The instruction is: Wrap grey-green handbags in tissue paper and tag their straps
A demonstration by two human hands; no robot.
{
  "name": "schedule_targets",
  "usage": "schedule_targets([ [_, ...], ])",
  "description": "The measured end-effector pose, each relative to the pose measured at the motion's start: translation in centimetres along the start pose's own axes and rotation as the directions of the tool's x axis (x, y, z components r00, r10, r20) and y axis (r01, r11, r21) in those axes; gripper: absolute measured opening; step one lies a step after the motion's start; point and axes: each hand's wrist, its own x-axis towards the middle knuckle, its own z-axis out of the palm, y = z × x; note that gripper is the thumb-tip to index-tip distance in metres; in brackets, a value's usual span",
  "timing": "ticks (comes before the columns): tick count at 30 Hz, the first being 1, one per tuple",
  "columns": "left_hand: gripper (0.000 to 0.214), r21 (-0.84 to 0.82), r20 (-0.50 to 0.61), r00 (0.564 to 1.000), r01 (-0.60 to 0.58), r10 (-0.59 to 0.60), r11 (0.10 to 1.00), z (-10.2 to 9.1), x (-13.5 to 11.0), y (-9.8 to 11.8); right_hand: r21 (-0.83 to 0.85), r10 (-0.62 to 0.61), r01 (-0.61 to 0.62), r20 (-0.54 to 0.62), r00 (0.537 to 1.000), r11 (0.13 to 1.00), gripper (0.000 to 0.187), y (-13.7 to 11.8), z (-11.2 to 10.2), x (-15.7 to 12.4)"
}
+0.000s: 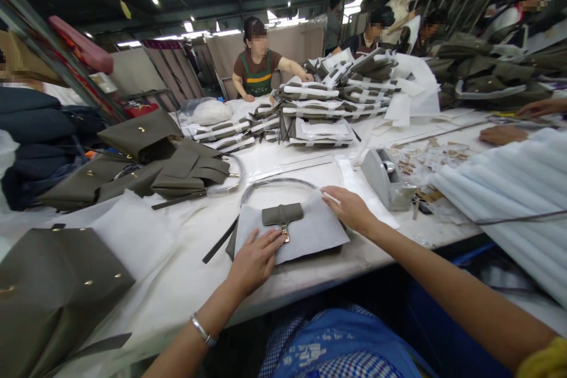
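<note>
A dark olive handbag (pixel 231 242) lies on the table in front of me, its front covered by a sheet of white paper (pixel 312 239). The bag's flap tab (pixel 282 214) with a gold clasp shows over the paper. Behind it arches a plastic-wrapped handle (pixel 279 182), and a loose strap (pixel 219 241) sticks out to the left. My left hand (pixel 259 257) rests flat on the paper, fingertips against the clasp. At the sheet's upper right corner, my right hand (pixel 348 207) has its fingers closed on the paper edge.
Several olive bags (pixel 190 168) lie left, with another (pixel 57 289) nearer. Wrapped bags (pixel 316 109) are stacked at the back, where a co-worker (pixel 261 65) stands. A grey tape dispenser (pixel 385 180), small scattered pieces (pixel 432 156) and white foam sheets (pixel 509 189) are right. Another person's hand (pixel 502 134) rests there.
</note>
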Motion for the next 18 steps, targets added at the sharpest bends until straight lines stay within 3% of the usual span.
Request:
schedule_targets([
  [2,0.056,0.007,0.004,1.0,0.005,-0.005,1.0,0.0,0.0,0.0,-0.114,0.095,-0.09,0.035,0.995,0.989,0.046,2.1,0.9,1.4],
  [6,0.055,-0.001,0.0,1.0,0.027,-0.027,1.0,-0.1,0.0,0.3,-0.189,0.164,-0.135,0.15,0.975,0.973,0.05,5.2,2.6,2.7],
  [8,0.055,-0.007,0.011,0.999,0.044,-0.044,0.999,-0.2,0.0,0.4,-0.21,0.184,-0.144,0.183,0.966,0.967,0.052,6.1,2.4,2.7],
  [11,0.055,-0.016,0.044,0.997,0.069,-0.068,0.997,-0.3,0.1,0.5,-0.231,0.211,-0.168,0.175,0.962,0.958,0.057,6.3,0.1,2.6],
  [14,0.056,-0.024,0.057,0.995,0.08,-0.079,0.996,-0.3,0.2,0.5,-0.17,0.127,-0.118,0.044,0.991,0.978,0.062,4.0,-3.2,2.6],
  [16,0.056,-0.028,0.054,0.996,0.073,-0.071,0.997,-0.4,0.1,0.5,-0.046,-0.059,0.058,-0.022,0.998,0.997,0.061,0.7,-4.9,2.3],
  [18,0.057,-0.021,0.056,0.996,0.071,-0.07,0.997,-0.5,0.1,0.6,0.073,-0.269,0.266,0.031,0.963,0.961,0.06,-3.2,-5.2,1.5],
])
